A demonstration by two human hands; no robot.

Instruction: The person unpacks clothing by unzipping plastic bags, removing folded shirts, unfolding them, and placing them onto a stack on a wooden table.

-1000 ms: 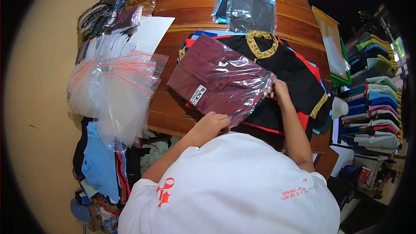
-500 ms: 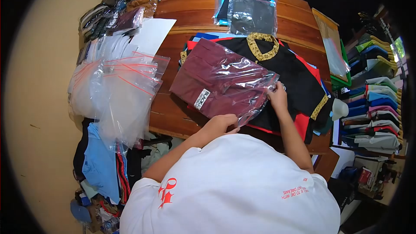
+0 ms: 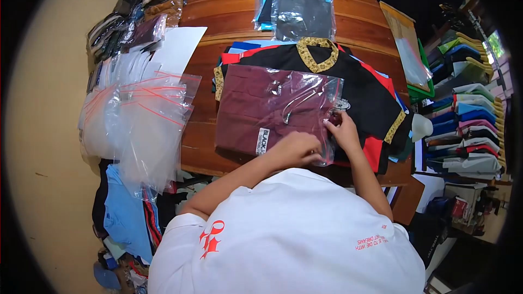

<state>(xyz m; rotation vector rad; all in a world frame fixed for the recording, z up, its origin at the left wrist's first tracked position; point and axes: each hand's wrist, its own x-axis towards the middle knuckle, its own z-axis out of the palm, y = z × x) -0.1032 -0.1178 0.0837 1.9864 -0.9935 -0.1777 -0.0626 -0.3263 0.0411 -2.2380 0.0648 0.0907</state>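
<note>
A folded maroon garment (image 3: 248, 98) with a white label (image 3: 262, 140) lies inside a clear plastic bag (image 3: 333, 90). The bag rests on a pile of clothes, its red-lined mouth facing right. My right hand (image 3: 343, 130) pinches the edge of that mouth between thumb and fingers. Curled over the near corner of the bag is my left hand (image 3: 299, 148), fingertips closed at the plastic edge and partly hidden. Under the bag lies a black shirt (image 3: 365, 92) with a gold patterned collar (image 3: 317, 64) and cuffs.
Bagged dark clothes (image 3: 302, 13) lie at the far side of the wooden table (image 3: 218, 5). Loose clear bags (image 3: 150, 125) with red strips are spread at the left, beside stacked packed garments (image 3: 109, 30). Hanging shirts (image 3: 474, 125) line the right side.
The maroon garment's bag has turned straighter and lies flatter. My left hand has moved right along its near edge, closer to my right hand. The camera view has shifted slightly.
</note>
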